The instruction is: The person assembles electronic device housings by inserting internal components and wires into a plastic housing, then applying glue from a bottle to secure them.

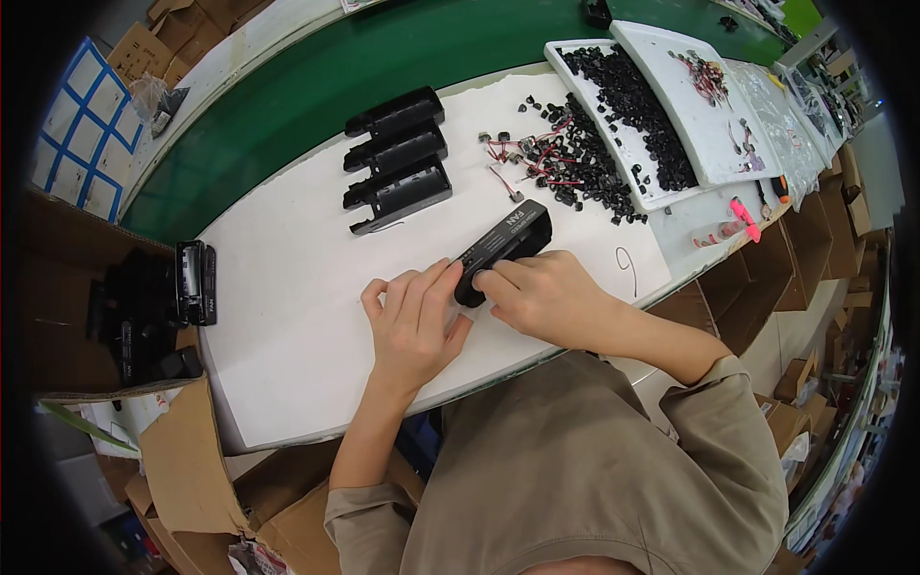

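Note:
Both hands are on a long black plastic housing (pixel 505 240) with pale lettering, tilted above the near part of the white-covered bench. Fingers of my left hand (pixel 414 316) press against its near-left end, the thumb beneath. My right hand (pixel 546 299) grips the near-right side with curled fingers; anything small under those fingertips is hidden. Farther off, three similar black housings (pixel 402 158) lie side by side, their hollow sides partly showing. Beyond the held piece is a spread of small black parts (pixel 580 163), with small components on red wires (pixel 527 153) among them.
At the far right, one white foam tray (pixel 652 196) holds many black pieces; another tray (pixel 714 172) overlaps it with wired parts. A pink-topped bottle (pixel 721 233) lies by the bench edge. Left, a cardboard box (pixel 57 259) contains black housings, one housing (pixel 195 283) standing beside it.

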Available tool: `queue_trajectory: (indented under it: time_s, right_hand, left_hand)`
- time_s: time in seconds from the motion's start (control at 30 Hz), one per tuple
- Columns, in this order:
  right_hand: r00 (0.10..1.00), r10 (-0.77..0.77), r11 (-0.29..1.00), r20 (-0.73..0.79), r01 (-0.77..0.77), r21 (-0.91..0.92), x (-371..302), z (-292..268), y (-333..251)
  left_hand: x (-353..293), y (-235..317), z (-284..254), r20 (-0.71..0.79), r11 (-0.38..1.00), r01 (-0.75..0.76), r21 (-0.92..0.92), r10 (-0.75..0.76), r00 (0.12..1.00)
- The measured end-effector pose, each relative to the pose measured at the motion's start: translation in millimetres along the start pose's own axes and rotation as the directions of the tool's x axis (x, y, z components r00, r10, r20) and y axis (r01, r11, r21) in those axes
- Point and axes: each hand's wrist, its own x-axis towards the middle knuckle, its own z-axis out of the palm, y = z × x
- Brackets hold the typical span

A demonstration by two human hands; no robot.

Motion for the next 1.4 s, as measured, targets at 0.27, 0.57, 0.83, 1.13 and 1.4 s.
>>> queue_trajectory:
  time_s: [0.27, 0.57, 0.83, 1.13, 1.4]
  right_hand:
    - [0.996, 0.065, 0.991, 0.053, -0.071, 0.113, -1, -3, 3]
    - [0.994, 0.047, 0.980, 0.102, -0.065, 0.185, -4, -13, 7]
    - [0.997, 0.035, 0.951, 0.069, -0.054, 0.304, -6, -8, 12]
    - [0.993, 0.000, 0.918, 0.121, -0.048, 0.393, 1, -11, 16]
    - [0.996, 0.035, 0.936, 0.082, -0.061, 0.346, -3, -9, 11]
  left_hand:
    - [1, 2, 1, 0.005, 1.000, 0.008, -0.027, -0.008, 1.000]
    - [0, 3, 2, 0.003, 1.000, 0.004, -0.016, -0.004, 1.000]
    - [-1, 3, 3, 0.017, 1.000, 0.001, -0.029, -0.001, 1.000]
    - [-2, 4, 3, 0.036, 0.999, 0.014, -0.050, -0.012, 0.999]
    - [0, 4, 4, 0.032, 0.998, 0.039, -0.049, -0.037, 0.999]
